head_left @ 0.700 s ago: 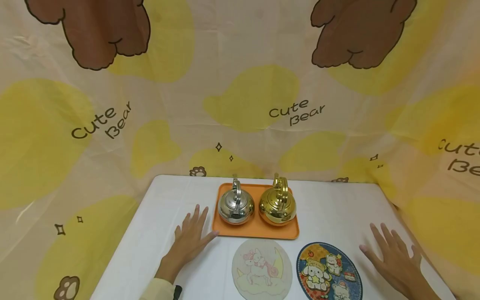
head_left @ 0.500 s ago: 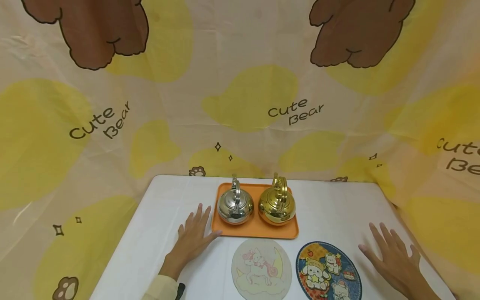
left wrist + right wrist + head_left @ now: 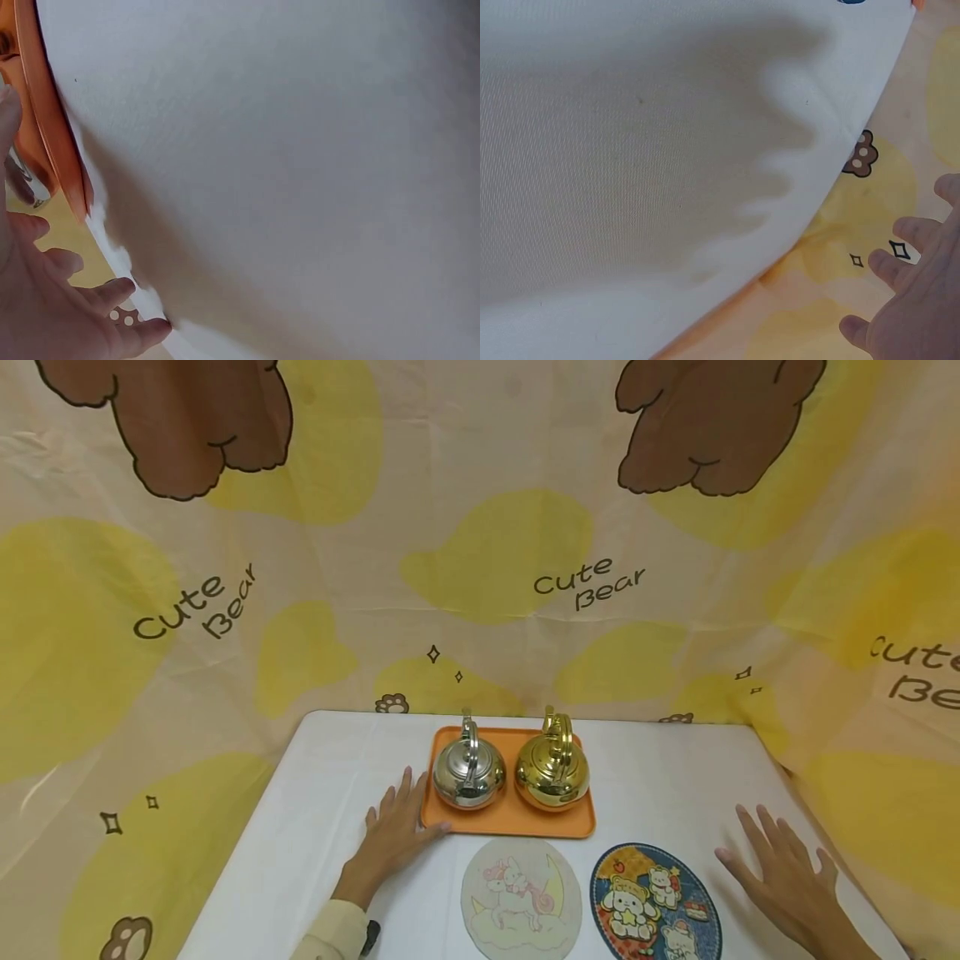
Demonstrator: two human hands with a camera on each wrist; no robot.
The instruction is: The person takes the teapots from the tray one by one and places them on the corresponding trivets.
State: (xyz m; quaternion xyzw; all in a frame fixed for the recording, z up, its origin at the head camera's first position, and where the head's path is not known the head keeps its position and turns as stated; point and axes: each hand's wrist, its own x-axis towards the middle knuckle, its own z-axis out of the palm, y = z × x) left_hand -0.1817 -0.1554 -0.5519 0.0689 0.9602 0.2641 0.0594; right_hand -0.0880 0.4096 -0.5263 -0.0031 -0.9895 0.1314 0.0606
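My left hand (image 3: 395, 833) is at the left edge of an orange tray (image 3: 510, 827), fingers spread and thumb tip over the tray's front left corner. On the tray stand a silver teapot (image 3: 469, 775) at the left and a gold teapot (image 3: 552, 774) at the right, both with upright loop handles. In the left wrist view the tray rim (image 3: 54, 120) shows beside the thumb. My right hand (image 3: 791, 881), holding nothing, is spread over the right side of the white table; its shadow falls on the tabletop in the right wrist view.
In front of the tray lie a pale round mat (image 3: 521, 897) with a unicorn picture and a blue round mat (image 3: 656, 902) with cartoon animals. A yellow and beige bear-print cloth (image 3: 495, 560) hangs behind the white table (image 3: 667, 768) and around its sides.
My left hand has moved right, from beside the tray to its left edge. The right hand keeps its place, and the whole head view has shifted slightly.
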